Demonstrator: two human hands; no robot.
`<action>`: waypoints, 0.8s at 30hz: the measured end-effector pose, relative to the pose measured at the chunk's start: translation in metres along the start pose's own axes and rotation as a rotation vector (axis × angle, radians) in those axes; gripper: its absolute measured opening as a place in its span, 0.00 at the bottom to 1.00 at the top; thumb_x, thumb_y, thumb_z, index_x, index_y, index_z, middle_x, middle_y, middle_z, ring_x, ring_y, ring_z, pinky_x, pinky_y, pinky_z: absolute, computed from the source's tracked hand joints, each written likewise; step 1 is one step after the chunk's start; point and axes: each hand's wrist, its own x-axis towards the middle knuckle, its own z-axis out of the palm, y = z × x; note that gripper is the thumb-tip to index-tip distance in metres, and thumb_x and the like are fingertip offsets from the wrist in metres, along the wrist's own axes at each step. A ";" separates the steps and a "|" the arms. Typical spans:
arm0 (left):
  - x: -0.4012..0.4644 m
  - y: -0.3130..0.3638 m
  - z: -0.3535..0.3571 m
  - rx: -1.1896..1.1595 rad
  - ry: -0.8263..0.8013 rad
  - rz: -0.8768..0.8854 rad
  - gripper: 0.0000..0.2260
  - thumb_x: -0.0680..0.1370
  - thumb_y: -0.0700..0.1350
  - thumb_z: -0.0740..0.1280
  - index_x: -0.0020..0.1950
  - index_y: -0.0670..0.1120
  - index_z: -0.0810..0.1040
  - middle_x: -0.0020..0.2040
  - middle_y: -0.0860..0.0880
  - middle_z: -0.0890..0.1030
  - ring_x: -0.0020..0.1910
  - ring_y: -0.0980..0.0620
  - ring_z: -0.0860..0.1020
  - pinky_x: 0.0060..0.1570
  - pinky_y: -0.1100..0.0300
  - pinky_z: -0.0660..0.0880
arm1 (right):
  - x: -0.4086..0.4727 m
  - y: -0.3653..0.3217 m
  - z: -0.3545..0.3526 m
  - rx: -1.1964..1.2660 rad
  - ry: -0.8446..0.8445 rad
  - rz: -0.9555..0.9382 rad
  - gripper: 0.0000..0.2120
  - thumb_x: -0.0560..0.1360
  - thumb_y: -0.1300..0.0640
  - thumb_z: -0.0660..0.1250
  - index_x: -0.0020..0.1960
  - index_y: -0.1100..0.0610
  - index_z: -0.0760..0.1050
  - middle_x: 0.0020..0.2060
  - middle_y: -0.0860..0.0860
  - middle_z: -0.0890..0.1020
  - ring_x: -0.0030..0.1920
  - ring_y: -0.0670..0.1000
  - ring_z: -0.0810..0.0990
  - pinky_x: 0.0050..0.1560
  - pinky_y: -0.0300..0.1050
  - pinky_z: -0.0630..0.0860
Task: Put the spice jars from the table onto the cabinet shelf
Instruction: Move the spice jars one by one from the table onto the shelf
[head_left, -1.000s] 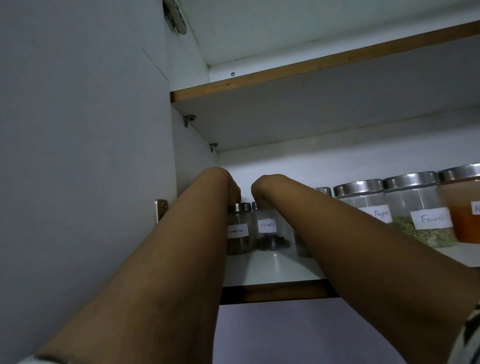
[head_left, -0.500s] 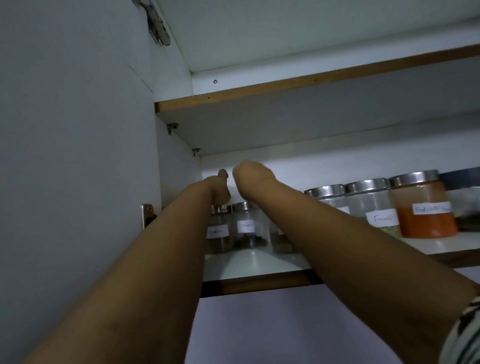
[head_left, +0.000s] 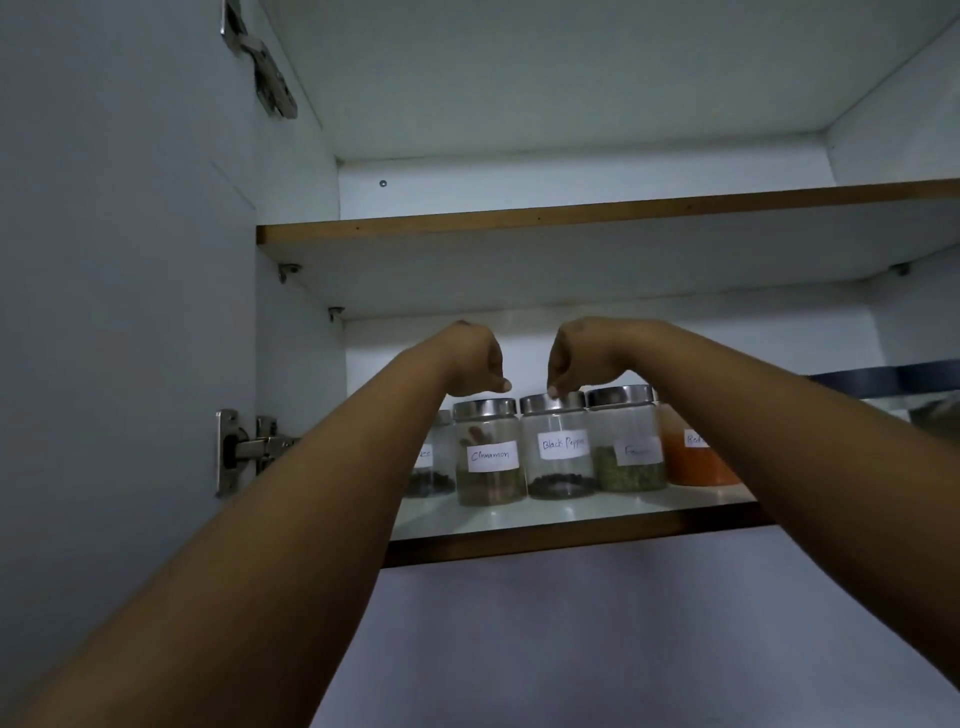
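Note:
Several glass spice jars with steel lids stand in a row on the lower cabinet shelf (head_left: 571, 535). From the left they are a cloves jar (head_left: 430, 470) half hidden by my left arm, the Cinnamon jar (head_left: 488, 457), the Black Pepper jar (head_left: 561, 447), a fennel jar (head_left: 631, 449) and a red powder jar (head_left: 693, 460) partly behind my right forearm. My left hand (head_left: 472, 358) hangs just above the Cinnamon lid with fingers loosely curled, holding nothing. My right hand (head_left: 579, 356) droops over the Black Pepper jar, a fingertip touching its lid.
The open cabinet door (head_left: 104, 312) stands at the left with a hinge (head_left: 244, 449) beside my left arm. An upper shelf (head_left: 571, 214) lies above the jars. A dark-rimmed object (head_left: 883, 376) sits at the shelf's far right.
Both hands have come up and apart from the jars at the left of the row. The view has swung, and the Cinnamon and Black Pepper jars now show below my hands.

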 end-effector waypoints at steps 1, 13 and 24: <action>0.003 0.003 0.003 0.017 -0.021 -0.005 0.14 0.77 0.52 0.69 0.56 0.43 0.83 0.54 0.47 0.83 0.53 0.48 0.80 0.55 0.56 0.74 | -0.001 0.001 0.003 0.002 0.007 -0.008 0.14 0.78 0.51 0.66 0.59 0.56 0.81 0.56 0.49 0.83 0.50 0.47 0.76 0.52 0.41 0.69; 0.042 -0.024 0.052 -0.073 -0.009 -0.095 0.08 0.73 0.36 0.72 0.49 0.45 0.85 0.49 0.48 0.85 0.50 0.51 0.81 0.52 0.61 0.76 | 0.058 -0.004 0.045 -0.106 0.129 0.025 0.11 0.75 0.66 0.67 0.57 0.61 0.80 0.53 0.56 0.81 0.52 0.55 0.81 0.53 0.45 0.79; 0.068 -0.047 0.080 -0.144 0.008 -0.078 0.07 0.72 0.39 0.74 0.48 0.47 0.86 0.49 0.50 0.85 0.50 0.52 0.81 0.56 0.57 0.77 | 0.113 -0.013 0.062 -0.451 -0.031 0.050 0.07 0.78 0.60 0.65 0.43 0.62 0.75 0.35 0.50 0.72 0.36 0.49 0.72 0.48 0.41 0.71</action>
